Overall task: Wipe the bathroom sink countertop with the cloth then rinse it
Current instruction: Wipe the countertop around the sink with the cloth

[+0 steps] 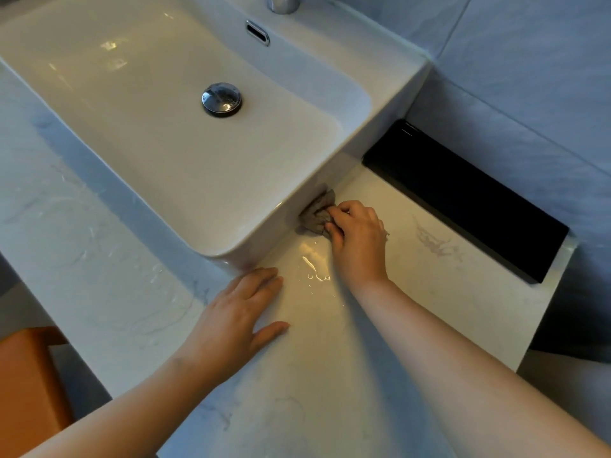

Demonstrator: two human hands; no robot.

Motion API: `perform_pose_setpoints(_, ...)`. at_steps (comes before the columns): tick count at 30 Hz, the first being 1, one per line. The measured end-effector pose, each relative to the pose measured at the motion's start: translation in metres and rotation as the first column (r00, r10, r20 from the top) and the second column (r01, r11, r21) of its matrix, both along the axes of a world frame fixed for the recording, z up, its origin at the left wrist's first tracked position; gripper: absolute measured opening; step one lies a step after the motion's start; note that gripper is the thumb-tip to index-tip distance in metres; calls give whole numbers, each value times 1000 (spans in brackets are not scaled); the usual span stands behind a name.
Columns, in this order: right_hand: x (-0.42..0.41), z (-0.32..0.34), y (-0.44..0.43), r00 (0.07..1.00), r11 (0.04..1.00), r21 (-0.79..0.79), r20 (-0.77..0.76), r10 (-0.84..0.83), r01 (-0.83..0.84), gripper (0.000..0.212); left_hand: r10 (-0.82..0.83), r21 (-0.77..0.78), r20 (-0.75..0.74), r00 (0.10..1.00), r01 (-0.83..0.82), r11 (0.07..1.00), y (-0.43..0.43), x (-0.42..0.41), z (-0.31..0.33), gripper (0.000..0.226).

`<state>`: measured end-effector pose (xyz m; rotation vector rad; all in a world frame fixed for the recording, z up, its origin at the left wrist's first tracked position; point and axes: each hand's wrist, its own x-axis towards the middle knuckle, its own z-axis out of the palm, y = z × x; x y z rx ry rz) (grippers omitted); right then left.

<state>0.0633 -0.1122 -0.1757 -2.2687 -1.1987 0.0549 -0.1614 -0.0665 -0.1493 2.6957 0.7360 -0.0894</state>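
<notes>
Grey cloth (316,215), bunched small, pinched tight between curled fingers and thumb of the right hand (358,233). Pressed into the seam between the white sink (373,133) and the countertop (413,325), against the basin's right outer wall. Left hand (238,312) flat and palm down on the stone, fingers straight and slightly spread, holding nothing, fingertips just short of the basin's near right corner.

Between the two hands, a thin puddle (315,269) glinting on pale marble-patterned stone. Right of the cloth hand, faint pinkish streaks (436,244). More wet swirls on the strip along the basin's front.

Working patch hemmed on three sides: basin wall to the left, long black box (463,200) along the far edge against grey wall tiles (529,77), counter's end edge to the right. Open stone between the streaks and that end edge, and toward the near front edge under both forearms.

Inside the basin: chrome drain stopper (222,99), chrome overflow slot (257,33) on the back wall, base of a faucet (283,2) cut off at the top of the view. Below the counter front at lower left, an orange object (26,385), kind unclear.
</notes>
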Motion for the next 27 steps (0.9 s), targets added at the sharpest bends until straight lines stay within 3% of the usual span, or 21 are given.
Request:
perform_pose_setpoints(8, -41, 0, -12, 998, 999, 7, -38, 47, -47, 21, 48, 49, -80, 996, -44, 998, 9, -29, 8, 68)
perform_pose_setpoints(14, -60, 13, -24, 963, 979, -24, -189, 194, -203, 21, -78, 12, -138, 987, 80, 997, 17, -49, -2, 81)
perform_pose_setpoints(19, -33, 39, -27, 987, 995, 94, -160, -30, 45, 21, -78, 4, -125, 989, 79, 997, 14, -48, -5, 90)
perform_pose_setpoints(27, -49, 6, -7, 966, 975, -3, -132, -220, 222, 22, -96, -8, -129, 987, 96, 995, 16, -48, -3, 90)
